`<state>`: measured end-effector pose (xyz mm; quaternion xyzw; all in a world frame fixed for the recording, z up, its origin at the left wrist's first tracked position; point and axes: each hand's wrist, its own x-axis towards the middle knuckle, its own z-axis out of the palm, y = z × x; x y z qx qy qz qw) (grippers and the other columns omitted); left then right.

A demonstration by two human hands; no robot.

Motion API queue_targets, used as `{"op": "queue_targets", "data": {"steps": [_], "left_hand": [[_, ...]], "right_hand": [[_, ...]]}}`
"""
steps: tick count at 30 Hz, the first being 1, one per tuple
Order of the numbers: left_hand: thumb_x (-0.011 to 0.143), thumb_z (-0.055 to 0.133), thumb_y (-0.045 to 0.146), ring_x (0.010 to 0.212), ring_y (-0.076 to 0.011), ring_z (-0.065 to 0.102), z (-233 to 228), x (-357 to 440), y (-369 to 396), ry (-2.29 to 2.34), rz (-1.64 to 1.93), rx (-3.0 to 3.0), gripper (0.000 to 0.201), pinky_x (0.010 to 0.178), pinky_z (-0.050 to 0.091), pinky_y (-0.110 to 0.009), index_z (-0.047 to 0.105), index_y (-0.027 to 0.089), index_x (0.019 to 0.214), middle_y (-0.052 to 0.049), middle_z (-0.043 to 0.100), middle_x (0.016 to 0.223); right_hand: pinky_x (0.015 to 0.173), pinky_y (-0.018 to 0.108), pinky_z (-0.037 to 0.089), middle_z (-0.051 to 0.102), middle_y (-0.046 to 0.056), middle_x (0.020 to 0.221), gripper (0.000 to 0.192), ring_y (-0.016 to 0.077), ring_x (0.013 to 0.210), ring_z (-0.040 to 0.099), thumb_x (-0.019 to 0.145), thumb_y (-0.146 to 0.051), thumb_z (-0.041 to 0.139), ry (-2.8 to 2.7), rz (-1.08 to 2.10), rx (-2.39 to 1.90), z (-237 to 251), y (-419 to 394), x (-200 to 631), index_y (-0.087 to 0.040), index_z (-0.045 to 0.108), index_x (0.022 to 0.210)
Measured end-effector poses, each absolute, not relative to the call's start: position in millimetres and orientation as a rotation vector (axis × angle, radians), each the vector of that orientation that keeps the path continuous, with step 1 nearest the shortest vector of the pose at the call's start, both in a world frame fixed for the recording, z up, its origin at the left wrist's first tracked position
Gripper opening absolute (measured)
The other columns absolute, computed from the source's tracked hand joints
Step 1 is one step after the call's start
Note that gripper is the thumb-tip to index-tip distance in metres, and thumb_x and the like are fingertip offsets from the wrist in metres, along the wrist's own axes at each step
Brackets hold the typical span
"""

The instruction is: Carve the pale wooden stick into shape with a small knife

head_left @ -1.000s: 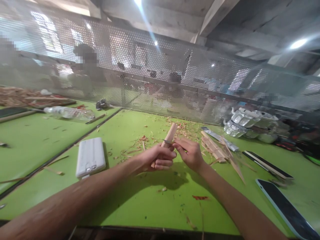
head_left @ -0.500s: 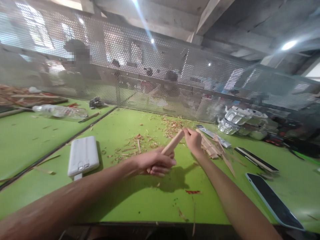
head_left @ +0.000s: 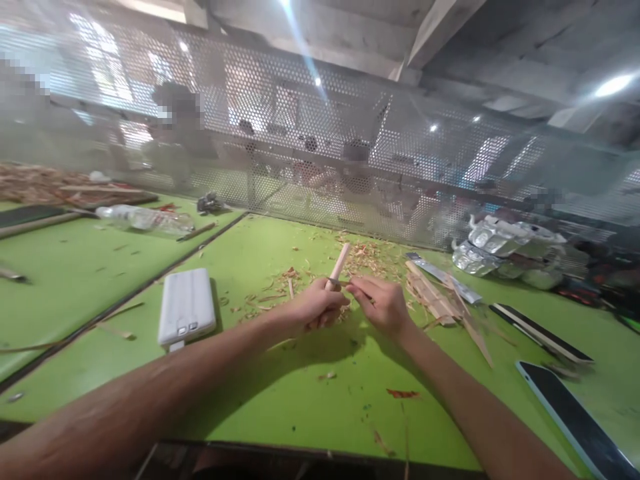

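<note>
Gripping a wooden stick (head_left: 341,263), both hands together over a green table (head_left: 260,247) behind perforated mesh (head_left: 300,153).

No text, label, brand, number or sign can be read on anything here; every surface is blank or blurred.

Bright, even light fills the room from ceiling lamps (head_left: 613,85) overhead; one above the grips throws a long white flare streak (head_left: 305,47) down across the mesh screen (head_left: 280,133). The green surface (head_left: 310,413) glows vividly, with soft shadows pooling just beneath both forearms. Everything beyond the mesh is hazy and washed out. Straight lines bow at the edges, and the near forearms smear slightly.
</note>
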<state>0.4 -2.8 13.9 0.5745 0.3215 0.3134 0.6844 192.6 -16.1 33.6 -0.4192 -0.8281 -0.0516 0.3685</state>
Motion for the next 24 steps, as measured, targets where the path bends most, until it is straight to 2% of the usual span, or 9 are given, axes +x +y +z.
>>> {"op": "queue_targets", "data": {"steps": [5, 10, 14, 19, 22, 24], "left_hand": [[0.082, 0.068, 0.02, 0.035, -0.0047, 0.038, 18.2, 4.3, -7.7, 0.771, 0.723, 1.271, 0.022, 0.035, 0.033, -0.016, 0.047, 0.02, 0.087, 0.012, 0.045, 0.049], [0.082, 0.065, 0.017, 0.033, -0.0047, 0.035, 25.8, 9.3, -15.0, 0.926, 0.691, 1.32, 0.024, 0.03, 0.029, -0.017, 0.042, 0.022, 0.081, 0.011, 0.046, 0.05], [0.083, 0.068, 0.022, 0.036, -0.0045, 0.038, 23.4, 7.9, -21.1, 0.788, 0.565, 1.37, 0.026, 0.032, 0.032, -0.017, 0.043, 0.022, 0.085, 0.011, 0.048, 0.054], [0.087, 0.066, 0.022, 0.035, -0.0047, 0.035, 22.2, 4.8, -24.4, 0.415, 0.383, 1.267, 0.029, 0.032, 0.026, -0.016, 0.038, 0.024, 0.081, 0.012, 0.042, 0.05], [0.085, 0.067, 0.02, 0.035, -0.0039, 0.032, 21.5, 2.6, -18.3, 0.378, 0.387, 1.158, 0.03, 0.032, 0.024, -0.016, 0.038, 0.024, 0.081, 0.013, 0.039, 0.051], [0.083, 0.069, 0.02, 0.035, -0.0038, 0.033, 19.8, 1.1, -13.3, 0.396, 0.419, 1.131, 0.03, 0.032, 0.023, -0.016, 0.038, 0.023, 0.082, 0.013, 0.039, 0.052]], "right_hand": [[0.052, 0.03, 0.041, 0.072, 0.006, 0.074, 0.04, 0.0176, 0.06, 0.061, 0.103, -0.044, 0.047, -2.203, -0.358, -1.087, 28.8, -13.9, 196.8, -0.025, 0.08, 0.093], [0.059, 0.03, 0.045, 0.076, 0.009, 0.083, 0.039, 0.0198, 0.068, 0.066, 0.102, -0.045, 0.049, -2.067, -0.339, -1.157, 28.7, 2.0, 212.0, -0.023, 0.08, 0.097], [0.065, 0.03, 0.047, 0.079, 0.012, 0.095, 0.041, 0.0222, 0.077, 0.069, 0.101, -0.044, 0.048, -1.912, -0.368, -1.274, 22.6, 28.7, 237.7, -0.021, 0.081, 0.096], [0.06, 0.03, 0.043, 0.075, 0.011, 0.072, 0.047, 0.0221, 0.064, 0.063, 0.096, -0.049, 0.048, -1.691, -0.346, -1.495, 17.8, 50.9, 269.8, -0.018, 0.078, 0.078], [0.058, 0.03, 0.042, 0.068, 0.006, 0.06, 0.05, 0.0196, 0.057, 0.058, 0.096, -0.052, 0.047, -1.646, -0.267, -1.468, 24.9, 44.3, 269.3, -0.017, 0.076, 0.075], [0.06, 0.03, 0.044, 0.067, 0.005, 0.061, 0.047, 0.0191, 0.058, 0.059, 0.097, -0.05, 0.048, -1.652, -0.22, -1.397, 32.3, 33.5, 259.8, -0.017, 0.076, 0.078]]}}
